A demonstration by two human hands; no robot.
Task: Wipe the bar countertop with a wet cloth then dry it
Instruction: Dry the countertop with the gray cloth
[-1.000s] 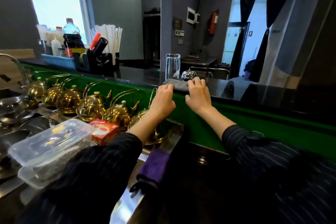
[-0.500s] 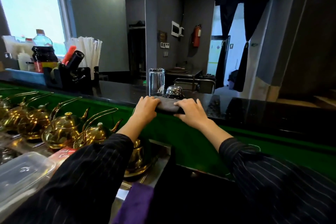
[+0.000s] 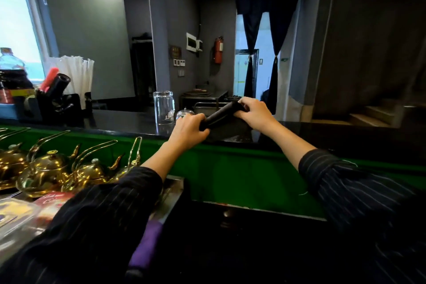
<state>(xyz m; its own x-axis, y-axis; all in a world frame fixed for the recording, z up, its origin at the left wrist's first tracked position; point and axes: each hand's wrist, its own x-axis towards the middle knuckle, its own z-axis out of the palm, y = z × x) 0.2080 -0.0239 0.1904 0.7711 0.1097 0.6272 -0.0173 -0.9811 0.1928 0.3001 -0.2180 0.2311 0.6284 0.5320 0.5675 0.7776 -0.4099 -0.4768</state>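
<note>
I have the dark grey cloth bunched into a roll between my two hands just above the glossy black tabletop at the middle of the frame: my left hand has its grip wrapped tight around the lower end, and my right hand pinches the upper end, so the roll slants up toward the right. Judging from this, I am only readying or wringing the cloth; whether any wiping is done I cannot tell, since the shine could be wetness or polish, and the drying looks to be ahead. An upturned clear drinking glass stands on the tabletop just left of my hands, empty as far as I can see, with a small domed silver bell beside it. At the left of the frame a black organiser holds white paper-wrapped straws and a red and a black cylinder; a dark-filled plastic bottle stands at the far left edge.
</note>
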